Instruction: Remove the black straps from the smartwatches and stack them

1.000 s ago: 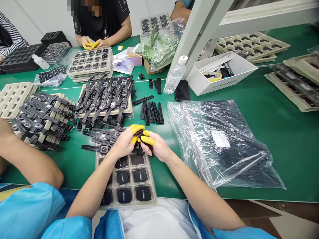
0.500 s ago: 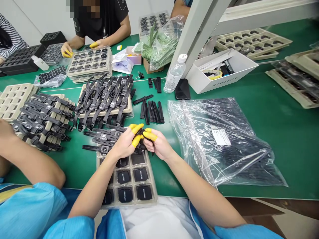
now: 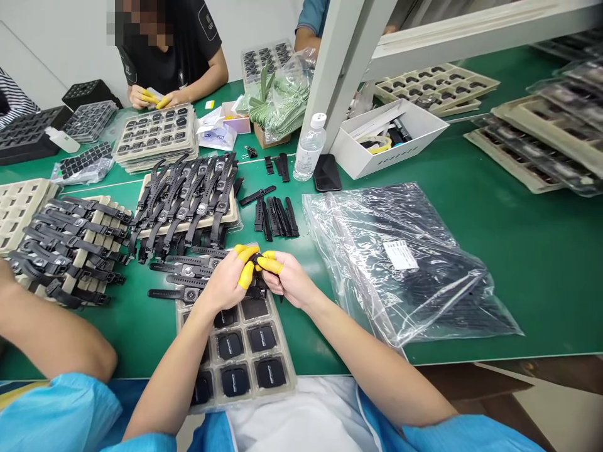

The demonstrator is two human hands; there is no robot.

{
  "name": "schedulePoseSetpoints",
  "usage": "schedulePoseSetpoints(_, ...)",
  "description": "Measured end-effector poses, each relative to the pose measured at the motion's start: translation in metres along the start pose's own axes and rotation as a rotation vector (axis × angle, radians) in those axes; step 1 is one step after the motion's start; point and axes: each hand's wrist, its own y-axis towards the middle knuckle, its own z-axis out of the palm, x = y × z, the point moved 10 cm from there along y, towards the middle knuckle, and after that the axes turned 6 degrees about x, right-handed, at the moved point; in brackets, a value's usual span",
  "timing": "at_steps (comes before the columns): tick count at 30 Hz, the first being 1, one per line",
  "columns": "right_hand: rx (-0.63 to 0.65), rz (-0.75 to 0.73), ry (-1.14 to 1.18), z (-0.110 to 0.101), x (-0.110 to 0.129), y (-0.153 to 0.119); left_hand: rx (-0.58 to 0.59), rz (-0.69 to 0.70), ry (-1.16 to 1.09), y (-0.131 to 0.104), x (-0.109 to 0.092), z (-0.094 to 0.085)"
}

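Observation:
My left hand [image 3: 227, 277] and my right hand [image 3: 291, 277], both with yellow finger cots, meet above the far end of a tray. Between their pinched fingertips is a small black watch strap [image 3: 255, 258], mostly covered by the fingers; whether it is joined to a watch body I cannot tell. Beneath, a clear-lined beige tray [image 3: 291, 376] holds square black watch pieces [image 3: 234, 380] in its pockets. Several watches with straps [image 3: 191, 294] lie across its far end, left of my hands. Loose black straps [image 3: 281, 216] rest on the green table beyond my fingers.
Stacked trays of strapped watches [image 3: 186, 210] stand ahead to the left. A large plastic bag of black parts [image 3: 433, 282] lies right. Beyond are a water bottle [image 3: 309, 147], a phone [image 3: 327, 172] and a white box [image 3: 391, 141]. Co-workers sit opposite and at my left.
The view has shifted, so most things sit further left. My hands keep their pinch on the black piece over the tray. The co-worker opposite has brought both hands together.

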Motion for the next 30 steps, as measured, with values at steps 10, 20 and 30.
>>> schedulePoseSetpoints(10,-0.019,-0.024,-0.047,-0.001,0.005,0.0,0.016,-0.031,-0.004,0.003,0.005,0.006)
schedulePoseSetpoints(20,0.022,-0.002,0.067,0.004,0.0,0.0,-0.041,0.027,-0.187,-0.001,0.006,-0.002)
schedulePoseSetpoints(30,0.003,0.026,0.022,-0.002,-0.003,0.0,-0.017,0.019,-0.051,0.004,0.004,0.002)
